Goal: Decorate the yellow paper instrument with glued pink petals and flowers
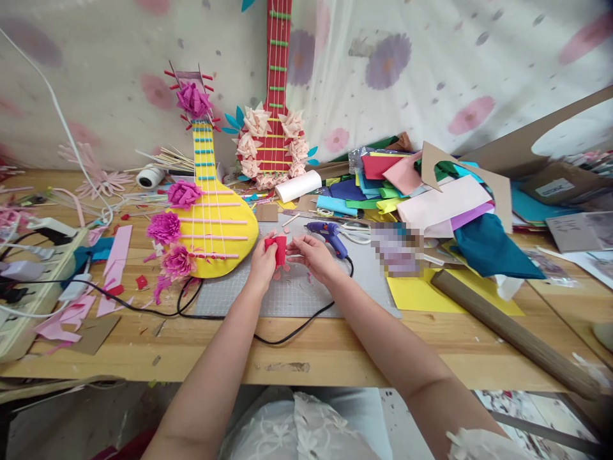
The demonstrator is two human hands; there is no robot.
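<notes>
Over a grey cutting mat point(297, 295), my left hand point(262, 263) is closed round a small red rolled piece of foam point(278, 250). My right hand point(311, 254) pinches the roll's right side with its fingertips. A thin pale stick pokes out of the roll toward my right hand. Small pink scraps lie on the mat just under the roll. A blue glue gun point(330, 235) rests right behind my right hand, its black cord point(287, 333) looping over the mat's front.
A yellow foam guitar point(213, 223) with magenta flowers lies left of the mat. A red guitar point(276, 96) with peach flowers leans on the curtain. Coloured foam sheets point(421, 191) pile up at right, beside a wooden stick point(512, 332). Power strips point(29, 281) sit far left.
</notes>
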